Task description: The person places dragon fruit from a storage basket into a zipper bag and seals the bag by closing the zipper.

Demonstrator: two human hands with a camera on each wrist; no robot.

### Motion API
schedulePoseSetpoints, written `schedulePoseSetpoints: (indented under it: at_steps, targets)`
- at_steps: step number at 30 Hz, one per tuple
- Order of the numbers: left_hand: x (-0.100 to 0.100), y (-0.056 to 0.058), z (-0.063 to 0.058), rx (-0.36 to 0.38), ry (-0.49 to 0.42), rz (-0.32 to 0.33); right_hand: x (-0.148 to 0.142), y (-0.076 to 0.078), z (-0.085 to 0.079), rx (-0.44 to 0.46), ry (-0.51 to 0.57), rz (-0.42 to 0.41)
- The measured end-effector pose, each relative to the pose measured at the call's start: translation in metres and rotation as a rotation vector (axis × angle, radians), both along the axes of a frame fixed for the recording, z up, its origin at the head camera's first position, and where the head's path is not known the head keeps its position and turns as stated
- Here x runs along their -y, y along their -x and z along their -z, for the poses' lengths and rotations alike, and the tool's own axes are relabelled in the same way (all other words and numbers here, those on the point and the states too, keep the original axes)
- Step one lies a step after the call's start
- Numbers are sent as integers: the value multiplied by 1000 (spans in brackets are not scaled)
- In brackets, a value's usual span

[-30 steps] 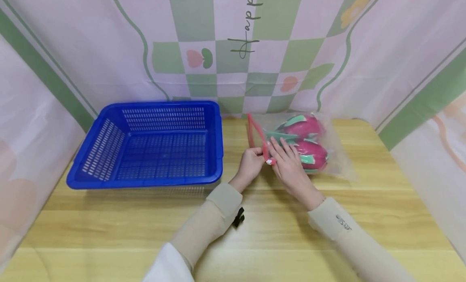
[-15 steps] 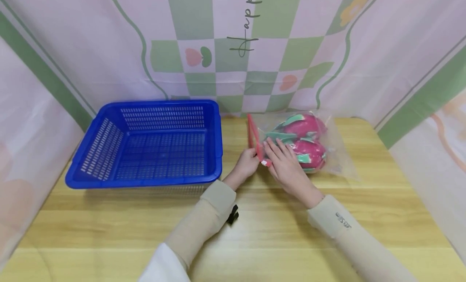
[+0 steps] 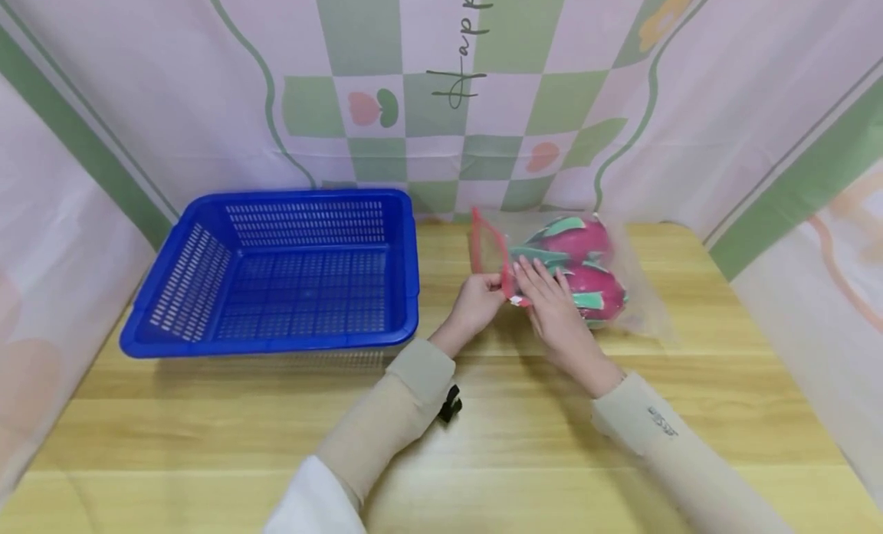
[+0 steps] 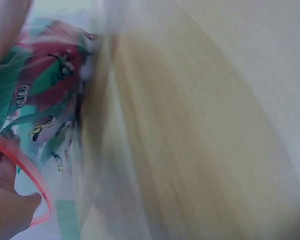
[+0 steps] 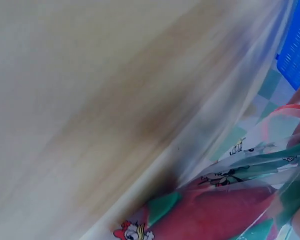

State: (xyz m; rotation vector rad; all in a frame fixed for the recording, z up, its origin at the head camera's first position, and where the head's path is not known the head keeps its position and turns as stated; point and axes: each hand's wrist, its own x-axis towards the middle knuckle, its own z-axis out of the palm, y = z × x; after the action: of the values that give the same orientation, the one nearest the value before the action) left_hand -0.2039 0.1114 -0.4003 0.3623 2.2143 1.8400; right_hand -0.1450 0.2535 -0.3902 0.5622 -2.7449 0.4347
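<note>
A clear zip bag [image 3: 647, 293] with a red-edged mouth [image 3: 476, 244] lies on the right side of the table, its mouth facing left and spread apart. Inside are two dragon fruits, one farther back [image 3: 585, 240] and one nearer [image 3: 599, 283], pink with green scales. My left hand [image 3: 476, 304] pinches the near end of the red edge, beside a small white slider [image 3: 516, 300]. My right hand [image 3: 555, 316] rests on the bag just behind its mouth, fingers straight over the nearer fruit. Cartoon prints on the plastic show in both wrist views.
A blue perforated basket [image 3: 269, 346] stands left of the bag, with no contents showing. Both stand on a wooden table [image 3: 524, 473] against a patterned cloth [image 3: 441, 105]. A black strap piece [image 3: 451, 405] shows by the left sleeve.
The bag's mouth shifted left, then back right, with both hands following it. The red edge now gapes wider than half a second ago. The basket stays in place.
</note>
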Motion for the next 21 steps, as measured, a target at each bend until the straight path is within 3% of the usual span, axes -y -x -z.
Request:
schedulePoseSetpoints:
  at_steps: [3, 10, 15, 21]
  targets:
    - [-2, -1, -3, 16, -19, 25, -2, -2, -3, 17, 36, 3]
    - [8, -2, -4, -41, 103, 85, 2, -1, -2, 75, -59, 10]
    - [14, -7, -2, -17, 176, 14, 6, -2, -2, 105, 8, 12]
    - [25, -21, -4, -35, 204, -120, 6, -3, 0, -17, 73, -35]
